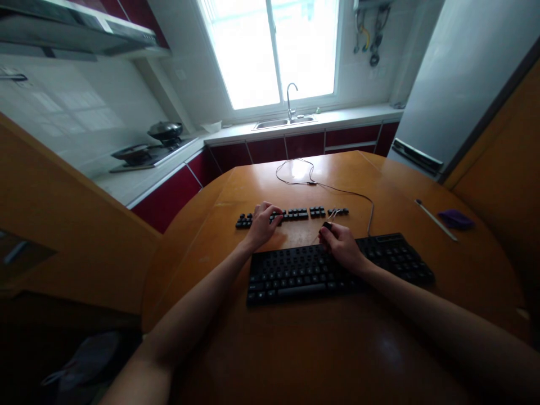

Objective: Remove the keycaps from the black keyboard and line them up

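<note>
My left hand (262, 220) rests at a row of loose black keycaps (297, 214) behind the keyboard. Its thumb and index finger close around a keycap (276, 214) in that row. Over the upper part of the black keyboard (291, 275), my right hand (342, 244) pinches a small black piece (327, 225); its exact kind is unclear. Thin pale wires (334, 214) show just behind these fingers, by the right-hand keycaps. The keyboard's upper rows look bare of caps, while the lower rows carry lettered ones. My right hand and forearm hide part of it.
A thin cable (367, 197) runs from the keyboard toward the back of the wooden table (202, 253). On the right lie a slim white stick (436, 221) with a dark tip and a purple cloth (455, 219). Beyond are a counter with a sink (272, 123), a stove with pans, and a fridge.
</note>
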Demonstrator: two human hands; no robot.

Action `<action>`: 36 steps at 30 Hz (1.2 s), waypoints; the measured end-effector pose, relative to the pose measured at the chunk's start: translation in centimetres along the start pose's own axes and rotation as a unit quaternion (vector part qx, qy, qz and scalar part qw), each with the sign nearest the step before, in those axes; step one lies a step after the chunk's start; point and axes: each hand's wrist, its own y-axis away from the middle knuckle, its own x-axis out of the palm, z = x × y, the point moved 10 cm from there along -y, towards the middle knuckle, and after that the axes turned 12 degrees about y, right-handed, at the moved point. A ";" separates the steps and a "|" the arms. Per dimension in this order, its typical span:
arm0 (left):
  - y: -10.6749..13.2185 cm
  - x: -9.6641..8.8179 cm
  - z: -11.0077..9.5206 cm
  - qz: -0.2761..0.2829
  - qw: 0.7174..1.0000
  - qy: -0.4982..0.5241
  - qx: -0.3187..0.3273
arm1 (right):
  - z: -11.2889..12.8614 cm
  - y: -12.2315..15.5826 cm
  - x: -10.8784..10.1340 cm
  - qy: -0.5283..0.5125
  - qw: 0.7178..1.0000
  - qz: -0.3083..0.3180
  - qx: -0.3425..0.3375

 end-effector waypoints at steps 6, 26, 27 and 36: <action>2.8 4.8 -8.9 0.193 0.972 0.124 0.054 | 2.1 0.5 0.8 0.078 0.992 0.062 -0.082; 6.5 6.7 -12.7 0.219 0.959 0.159 0.081 | 5.9 3.3 2.2 0.206 0.912 0.207 -0.289; 6.5 6.7 -12.7 0.219 0.959 0.160 0.082 | 6.0 3.5 2.3 0.221 0.905 0.206 -0.301; 6.4 7.7 -11.1 0.230 0.957 0.167 0.052 | 4.7 2.4 1.9 0.221 0.934 0.169 -0.224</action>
